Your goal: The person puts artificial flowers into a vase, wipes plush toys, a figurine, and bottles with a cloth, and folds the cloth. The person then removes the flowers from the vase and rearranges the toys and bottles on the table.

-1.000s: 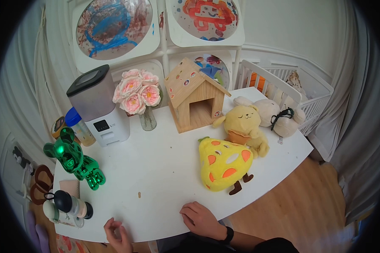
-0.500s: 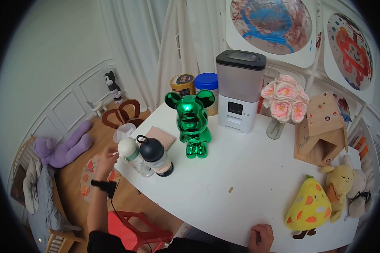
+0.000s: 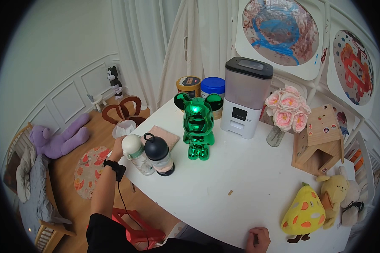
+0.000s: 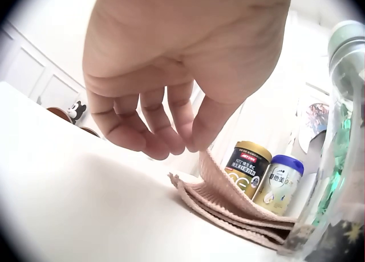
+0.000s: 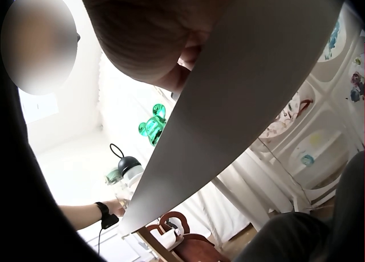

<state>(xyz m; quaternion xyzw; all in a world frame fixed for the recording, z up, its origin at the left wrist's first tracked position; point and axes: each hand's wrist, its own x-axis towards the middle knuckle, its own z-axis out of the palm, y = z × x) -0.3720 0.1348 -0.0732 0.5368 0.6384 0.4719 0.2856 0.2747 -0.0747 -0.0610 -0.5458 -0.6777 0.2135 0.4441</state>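
Note:
At the table's left end, my left hand reaches behind two bottles, partly hidden by them in the head view. Its thumb and fingertips pinch a raised corner of a folded pink cloth, whose layers spread on the white table. Close to the cloth stand a white-lidded clear bottle and a black-lidded bottle with a loop. My right hand rests at the front table edge, fingers loosely curled, holding nothing.
A shiny green bear figure stands right of the cloth. Behind it are two tubs, including a blue-lidded tub, and a food dispenser. Farther right are a flower vase, a wooden house and a yellow plush.
The head view has swung left. My left hand has moved from the front edge out past the bottles and now pinches the pink cloth. The right hand stays by the edge.

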